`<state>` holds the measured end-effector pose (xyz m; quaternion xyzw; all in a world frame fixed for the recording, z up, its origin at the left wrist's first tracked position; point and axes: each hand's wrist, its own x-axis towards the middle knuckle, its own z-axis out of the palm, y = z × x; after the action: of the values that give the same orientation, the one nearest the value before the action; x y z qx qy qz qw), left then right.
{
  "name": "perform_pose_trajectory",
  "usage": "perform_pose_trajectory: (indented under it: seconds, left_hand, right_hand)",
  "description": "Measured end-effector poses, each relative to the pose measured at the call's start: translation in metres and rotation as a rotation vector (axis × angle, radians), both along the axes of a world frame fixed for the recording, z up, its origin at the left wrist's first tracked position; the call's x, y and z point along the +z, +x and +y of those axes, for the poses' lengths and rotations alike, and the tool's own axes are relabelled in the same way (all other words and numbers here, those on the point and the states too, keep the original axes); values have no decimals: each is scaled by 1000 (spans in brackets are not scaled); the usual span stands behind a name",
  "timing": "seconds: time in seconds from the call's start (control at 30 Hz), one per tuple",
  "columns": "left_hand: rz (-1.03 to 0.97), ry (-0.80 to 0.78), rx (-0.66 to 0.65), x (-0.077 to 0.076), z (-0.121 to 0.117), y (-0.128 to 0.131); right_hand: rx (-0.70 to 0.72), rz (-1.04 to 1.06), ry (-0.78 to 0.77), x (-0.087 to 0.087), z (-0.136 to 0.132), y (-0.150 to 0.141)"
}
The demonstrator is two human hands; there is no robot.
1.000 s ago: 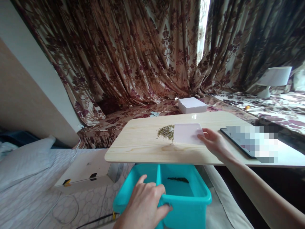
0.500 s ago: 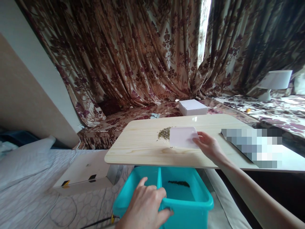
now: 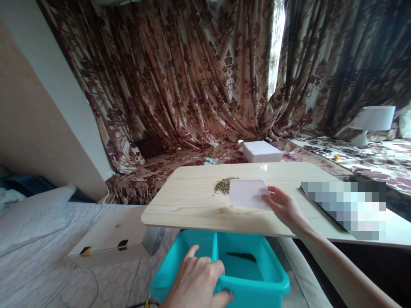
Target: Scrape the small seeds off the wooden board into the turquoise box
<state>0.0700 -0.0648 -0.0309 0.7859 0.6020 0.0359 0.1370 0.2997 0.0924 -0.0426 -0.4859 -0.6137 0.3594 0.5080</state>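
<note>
Within divided turquoise bin [image 3: 253,283]: dark bits [image 3: 242,256] (right compartment [image 3: 244,270]).

One camera, worn on the person's head, faces forward and tips downward. Nearest it, at the bottom, are the left hand [image 3: 199,277] and teal tub [image 3: 257,285]; the right hand [image 3: 282,202] is farther off. It looks over the wooden tabletop [image 3: 180,199] to the far curtains [image 3: 199,85], wide enough to catch bed [image 3: 35,248] at left and lamp [image 3: 378,119] at far right.
</note>
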Motion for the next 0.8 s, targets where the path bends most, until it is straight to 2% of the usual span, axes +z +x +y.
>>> perform_pose_trajectory:
  seconds: [0.17,0.37,0.6,0.8]
  left_hand:
    - [3,3,-2,-1,0,0]
    - [-38,23,29,-7,-2,-4]
    - [-50,27,22,-3,-4,-5]
    - [-53,2,25,-3,-3,-5]
  right_hand:
    - [-49,10,-11,-1,1,4]
    - [5,20,-15,-5,1,-1]
    - [-12,22,6,-1,2,-4]
    - [4,20,-11,-5,0,0]
